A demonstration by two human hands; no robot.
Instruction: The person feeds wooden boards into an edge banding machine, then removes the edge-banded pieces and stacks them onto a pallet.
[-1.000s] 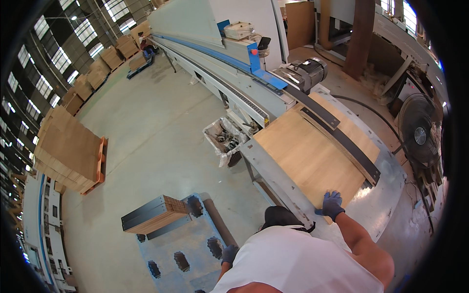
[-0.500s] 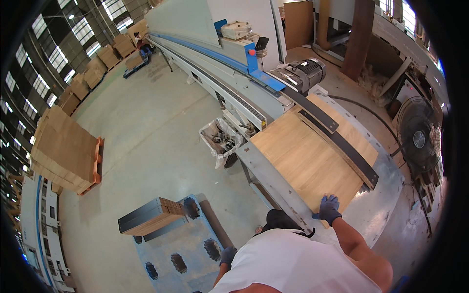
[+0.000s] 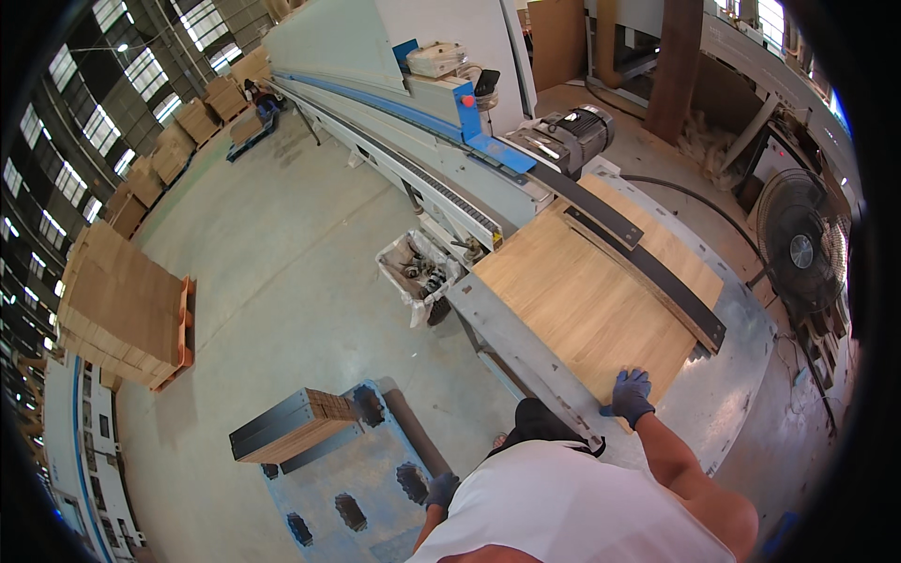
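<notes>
My right hand [image 3: 631, 396], in a blue-grey glove, rests on the near end of a wide wood-grain panel [image 3: 582, 305]. Its fingers are spread on the panel's top, with the thumb by the edge. The panel lies on a metal machine table [image 3: 741, 375], under a long dark guide bar [image 3: 671, 286] that crosses it. Low at my side hangs my left hand [image 3: 442, 490], also gloved, over the edge of a blue pallet [image 3: 385, 521]; its fingers are too unclear to read. A stack of boards [image 3: 298, 427] with dark faces stands on that pallet.
A long machine [image 3: 375, 155] with a blue rail runs to the far left. Beside the table sit a lined bin [image 3: 413, 272] of scraps, a motor [image 3: 582, 136] and a black fan [image 3: 800, 251]. A large board stack [image 3: 122, 296] stands on an orange pallet at left.
The view has shifted slightly. My right hand stays on the panel and my left hand stays low at my side; neither has visibly moved otherwise.
</notes>
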